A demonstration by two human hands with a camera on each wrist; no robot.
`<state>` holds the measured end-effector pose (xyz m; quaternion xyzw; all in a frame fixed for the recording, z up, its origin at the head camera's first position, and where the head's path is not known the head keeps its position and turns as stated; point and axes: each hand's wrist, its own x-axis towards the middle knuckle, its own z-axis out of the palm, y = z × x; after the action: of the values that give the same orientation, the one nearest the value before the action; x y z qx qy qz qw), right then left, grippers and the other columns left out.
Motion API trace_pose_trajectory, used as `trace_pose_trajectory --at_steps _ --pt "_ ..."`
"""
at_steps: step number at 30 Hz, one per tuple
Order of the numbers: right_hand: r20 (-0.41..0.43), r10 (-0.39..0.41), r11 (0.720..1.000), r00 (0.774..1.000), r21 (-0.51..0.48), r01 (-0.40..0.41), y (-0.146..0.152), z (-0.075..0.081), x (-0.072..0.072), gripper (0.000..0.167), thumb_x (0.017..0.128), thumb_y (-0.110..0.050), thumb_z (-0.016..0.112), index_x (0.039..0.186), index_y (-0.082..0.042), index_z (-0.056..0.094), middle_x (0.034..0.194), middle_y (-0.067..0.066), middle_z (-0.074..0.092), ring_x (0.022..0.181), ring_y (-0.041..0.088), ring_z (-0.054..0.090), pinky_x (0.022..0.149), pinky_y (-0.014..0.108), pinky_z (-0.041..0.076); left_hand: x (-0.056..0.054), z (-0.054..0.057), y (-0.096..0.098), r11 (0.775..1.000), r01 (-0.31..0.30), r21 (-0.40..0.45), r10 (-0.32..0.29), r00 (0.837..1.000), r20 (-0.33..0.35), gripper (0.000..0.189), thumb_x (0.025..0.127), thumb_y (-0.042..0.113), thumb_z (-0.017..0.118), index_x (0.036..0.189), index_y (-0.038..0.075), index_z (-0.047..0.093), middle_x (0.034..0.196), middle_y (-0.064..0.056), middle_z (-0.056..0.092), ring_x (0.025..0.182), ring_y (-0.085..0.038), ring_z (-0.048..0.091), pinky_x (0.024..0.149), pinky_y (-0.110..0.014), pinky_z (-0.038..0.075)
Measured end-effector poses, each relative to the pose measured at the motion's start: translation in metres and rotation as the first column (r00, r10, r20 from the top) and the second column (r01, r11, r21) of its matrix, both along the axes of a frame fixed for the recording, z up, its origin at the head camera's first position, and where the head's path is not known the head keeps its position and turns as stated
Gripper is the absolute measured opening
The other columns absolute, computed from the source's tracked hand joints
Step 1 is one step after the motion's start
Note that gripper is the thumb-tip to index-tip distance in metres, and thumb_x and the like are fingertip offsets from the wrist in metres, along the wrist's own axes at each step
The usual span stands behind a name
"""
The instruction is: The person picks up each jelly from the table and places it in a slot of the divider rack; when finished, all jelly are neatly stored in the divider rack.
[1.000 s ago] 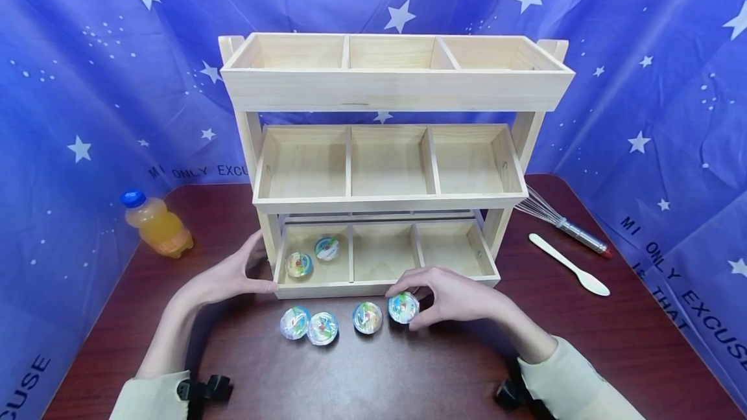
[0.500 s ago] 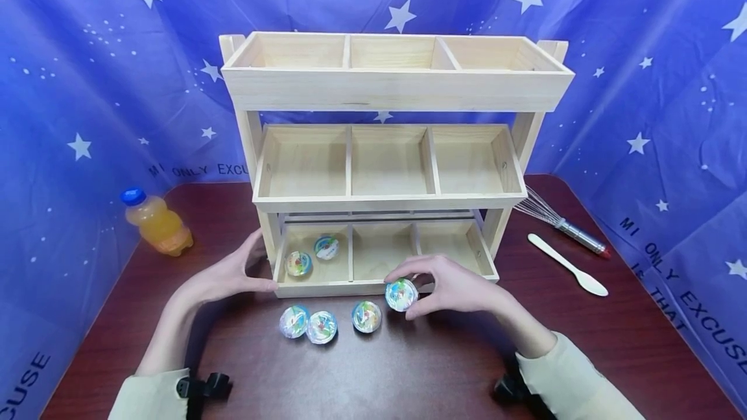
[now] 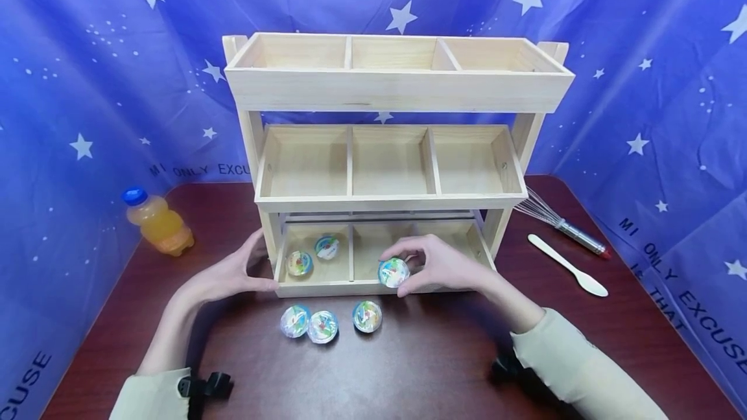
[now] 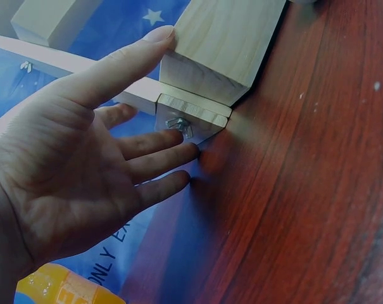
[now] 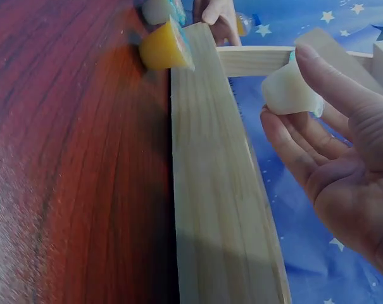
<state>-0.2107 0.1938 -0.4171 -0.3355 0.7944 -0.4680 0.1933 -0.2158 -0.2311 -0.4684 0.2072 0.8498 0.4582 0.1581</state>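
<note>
My right hand (image 3: 440, 264) pinches a jelly cup (image 3: 393, 273) between thumb and fingers, over the front edge of the bottom tray's middle compartment. In the right wrist view that jelly cup (image 5: 289, 92) is whitish and clear of the tray front. My left hand (image 3: 224, 274) lies at the tray's left end; in the left wrist view its thumb touches the wooden corner (image 4: 216, 38) and its fingers stretch loosely beside the wing nut. Two jelly cups (image 3: 299, 264) lie in the bottom left compartment. On the table in front are a jelly cup pair (image 3: 294, 321) and a single yellow jelly cup (image 5: 164, 47).
The three-tier wooden rack (image 3: 397, 93) stands at the back, each tier split into three compartments. A bottle of orange drink (image 3: 160, 225) is at the left. To the right lie a whisk (image 3: 563, 222) and a pale spoon (image 3: 569, 266). A starry blue curtain (image 3: 76, 83) surrounds the table.
My right hand has lifted the jelly cup from the table and carried it forward and slightly left, over the bottom tray's front edge. The left hand has stayed where it was.
</note>
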Motion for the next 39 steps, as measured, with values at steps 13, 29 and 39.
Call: trace_pose_trajectory --at_steps 13,29,39 --pt "0.107 -0.085 0.994 0.991 0.078 0.076 -0.010 0.000 -0.030 0.059 0.078 -0.014 0.090 0.132 -0.006 0.067 0.113 0.011 0.075 0.094 0.014 0.074 0.086 0.026 0.062 0.000 0.001 0.002 1.000 -0.001 0.011 0.000 1.000 0.018 0.115 0.086 0.026 0.084 0.165 0.016 0.003 0.166 -0.025 0.028 0.150 -0.049 0.034 0.122 -0.069 0.025" --pt "0.173 -0.053 0.988 0.984 0.154 0.026 -0.029 0.005 -0.067 0.062 0.085 -0.005 0.081 0.142 -0.001 0.057 0.126 0.014 0.071 0.106 0.014 0.068 0.093 0.026 0.058 0.001 0.004 0.000 1.000 0.015 0.018 -0.015 1.000 -0.009 0.115 0.086 0.025 0.085 0.165 0.014 0.003 0.165 -0.028 0.030 0.150 -0.051 0.033 0.121 -0.069 0.025" --pt "0.258 -0.017 0.979 0.966 0.201 -0.036 -0.040 0.005 -0.079 0.059 0.091 -0.005 0.073 0.146 -0.003 0.052 0.125 0.012 0.067 0.105 0.012 0.062 0.089 0.021 0.053 0.000 0.003 0.000 1.000 0.011 0.006 -0.010 1.000 -0.002 0.117 0.085 0.026 0.085 0.166 0.016 0.002 0.165 -0.026 0.030 0.150 -0.049 0.033 0.122 -0.069 0.024"
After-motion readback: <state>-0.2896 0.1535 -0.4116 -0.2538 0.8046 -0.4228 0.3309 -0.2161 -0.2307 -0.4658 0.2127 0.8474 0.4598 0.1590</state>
